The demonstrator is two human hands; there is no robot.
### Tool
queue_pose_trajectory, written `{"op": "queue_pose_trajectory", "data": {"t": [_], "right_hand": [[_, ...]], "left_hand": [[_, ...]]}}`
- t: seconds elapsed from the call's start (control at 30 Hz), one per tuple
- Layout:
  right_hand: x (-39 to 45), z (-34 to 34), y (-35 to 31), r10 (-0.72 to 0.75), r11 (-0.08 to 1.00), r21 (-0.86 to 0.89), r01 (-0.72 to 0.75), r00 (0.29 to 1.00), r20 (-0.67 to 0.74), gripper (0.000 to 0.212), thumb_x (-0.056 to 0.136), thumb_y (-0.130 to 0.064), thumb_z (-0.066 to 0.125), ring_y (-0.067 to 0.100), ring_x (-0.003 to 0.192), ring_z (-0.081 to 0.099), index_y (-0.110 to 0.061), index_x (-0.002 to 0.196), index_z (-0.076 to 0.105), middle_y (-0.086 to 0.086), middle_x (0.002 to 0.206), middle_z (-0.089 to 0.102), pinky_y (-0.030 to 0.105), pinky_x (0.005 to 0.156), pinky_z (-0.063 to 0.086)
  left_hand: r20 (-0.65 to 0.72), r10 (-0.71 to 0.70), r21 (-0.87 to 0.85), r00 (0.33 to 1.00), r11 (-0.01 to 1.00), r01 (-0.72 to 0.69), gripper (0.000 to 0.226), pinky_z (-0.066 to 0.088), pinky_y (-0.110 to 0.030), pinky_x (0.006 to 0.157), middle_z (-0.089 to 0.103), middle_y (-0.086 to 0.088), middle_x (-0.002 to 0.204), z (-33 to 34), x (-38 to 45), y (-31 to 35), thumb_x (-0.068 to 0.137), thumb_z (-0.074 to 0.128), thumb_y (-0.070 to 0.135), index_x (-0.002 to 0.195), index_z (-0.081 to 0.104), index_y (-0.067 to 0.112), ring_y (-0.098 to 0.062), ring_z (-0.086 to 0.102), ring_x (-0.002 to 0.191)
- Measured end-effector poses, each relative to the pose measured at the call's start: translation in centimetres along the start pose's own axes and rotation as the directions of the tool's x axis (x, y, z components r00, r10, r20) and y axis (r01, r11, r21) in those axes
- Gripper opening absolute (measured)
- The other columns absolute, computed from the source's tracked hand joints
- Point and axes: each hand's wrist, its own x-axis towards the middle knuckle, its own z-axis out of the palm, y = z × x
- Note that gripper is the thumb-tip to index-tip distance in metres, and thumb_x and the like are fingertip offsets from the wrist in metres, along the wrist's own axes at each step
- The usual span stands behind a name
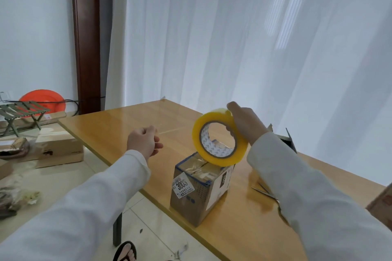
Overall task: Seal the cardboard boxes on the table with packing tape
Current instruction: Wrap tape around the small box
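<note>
I'm watching the right hand (244, 125) gripping the big yellow packing tape roll (218, 137) just over the small brown cardboard box (199, 188) near the table edge; left hand (144, 142) fingers curling, maybe pinching clear tape, can't tell. Risk: pulling is tipping box w/o support

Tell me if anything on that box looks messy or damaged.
Yes. The small cardboard box under the tape roll has wrinkled, bunched clear tape across its top, so the seal looks rough rather than flat. Its printed label sits crooked over the near corner.
</note>
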Motion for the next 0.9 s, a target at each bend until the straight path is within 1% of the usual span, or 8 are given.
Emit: {"op": "queue_pose_trajectory", "data": {"t": [0.17, 0.3, 0.4, 0.47, 0.53, 0.6, 0.77, 0.9], "right_hand": [[-0.2, -0.6, 0.4, -0.02, 0.993, 0.113, 0.012, 0.997, 0.07, 0.042, 0.094, -0.042, 0.039, 0.02, 0.057, 0.051, -0.008, 0.077, 0.056, 0.008, 0.062, 0.057, 0.033, 0.066, 0.043], [-0.1, -1.4, 1.7, -0.049, 0.969, 0.247, 0.02, 0.992, 0.112, 0.047, 0.096, -0.041, 0.035, 0.018, 0.049, 0.048, -0.005, 0.076, 0.057, 0.01, 0.062, 0.057, 0.029, 0.059, 0.043], [-0.4, -2.3, 2.2, -0.068, 0.954, 0.298, 0.035, 0.992, 0.103, 0.047, 0.097, -0.038, 0.034, 0.018, 0.044, 0.046, -0.01, 0.064, 0.054, 0.008, 0.056, 0.055, 0.029, 0.059, 0.041], [-0.8, -2.7, 2.1, -0.084, 0.965, 0.254, 0.061, 0.993, 0.08, 0.047, 0.097, -0.039, 0.036, 0.018, 0.045, 0.048, -0.008, 0.067, 0.055, 0.009, 0.057, 0.056, 0.028, 0.059, 0.043], [-1.2, -2.9, 1.6, -0.1, 0.979, 0.185, 0.087, 0.993, 0.06, 0.045, 0.096, -0.041, 0.038, 0.017, 0.047, 0.05, -0.004, 0.075, 0.055, 0.011, 0.06, 0.055, 0.027, 0.059, 0.045], [-1.2, -3.3, 0.7, -0.117, 0.986, 0.122, 0.111, 0.992, 0.043, 0.041, 0.094, -0.044, 0.044, 0.018, 0.048, 0.05, -0.006, 0.081, 0.054, 0.012, 0.062, 0.052, 0.028, 0.06, 0.044], [-0.7, -5.1, -2.2, -0.097, 0.995, 0.028, 0.096, 0.993, 0.072, 0.044, 0.093, -0.046, 0.046, 0.017, 0.051, 0.054, -0.006, 0.083, 0.06, 0.007, 0.064, 0.06, 0.026, 0.056, 0.045], [-0.4, -4.1, -1.2, -0.001, 0.983, -0.18, 0.03, 0.988, 0.157, 0.048, 0.093, -0.047, 0.043, 0.018, 0.047, 0.05, -0.008, 0.073, 0.062, 0.004, 0.058, 0.058, 0.026, 0.054, 0.041]], "left_hand": [[0.014, -0.113, -0.02, 0.994, 0.993, 0.113, 0.025, 0.05, -0.029, 0.059, 0.052, -0.004, 0.068, 0.4, -1.1, -1.1, 0.099, 0.045, 0.023, 0.079, 0.054, 0.013, -0.017, 0.056, 0.059], [0.015, -0.316, -0.33, 0.949, 0.894, 0.303, 0.027, 0.046, -0.031, 0.056, 0.051, -0.008, 0.061, 2.8, -6.3, -2.9, 0.098, 0.046, 0.019, 0.073, 0.051, 0.009, -0.022, 0.052, 0.055], [0.06, -0.379, -0.428, 0.923, 0.826, 0.367, 0.027, 0.046, -0.031, 0.059, 0.055, -0.006, 0.054, 4.1, -9.0, -3.7, 0.097, 0.046, 0.022, 0.074, 0.052, 0.01, -0.024, 0.052, 0.055], [0.081, -0.376, -0.461, 0.923, 0.807, 0.369, 0.027, 0.045, -0.03, 0.057, 0.055, -0.003, 0.047, 4.2, -9.3, -3.5, 0.098, 0.045, 0.021, 0.075, 0.05, 0.009, -0.022, 0.051, 0.054], [0.056, -0.348, -0.452, 0.936, 0.827, 0.334, 0.025, 0.045, -0.03, 0.057, 0.055, -0.003, 0.058, 4.1, -8.8, -2.9, 0.1, 0.043, 0.02, 0.078, 0.05, 0.01, -0.018, 0.055, 0.058], [0.023, -0.282, -0.414, 0.959, 0.87, 0.266, 0.021, 0.045, -0.025, 0.059, 0.052, -0.002, 0.068, 3.6, -8.0, -2.4, 0.1, 0.043, 0.02, 0.083, 0.053, 0.013, -0.014, 0.057, 0.061], [0.054, -0.101, -0.307, 0.993, 0.945, 0.113, 0.018, 0.045, -0.023, 0.056, 0.053, 0.002, 0.062, 2.8, -5.5, -1.0, 0.098, 0.048, 0.022, 0.085, 0.059, 0.017, -0.011, 0.054, 0.055], [0.109, -0.155, -0.218, 0.982, 0.96, 0.176, 0.02, 0.045, -0.024, 0.054, 0.053, 0.0, 0.058, 3.1, -4.3, -2.1, 0.095, 0.054, 0.017, 0.076, 0.058, 0.013, -0.012, 0.051, 0.05]]}}
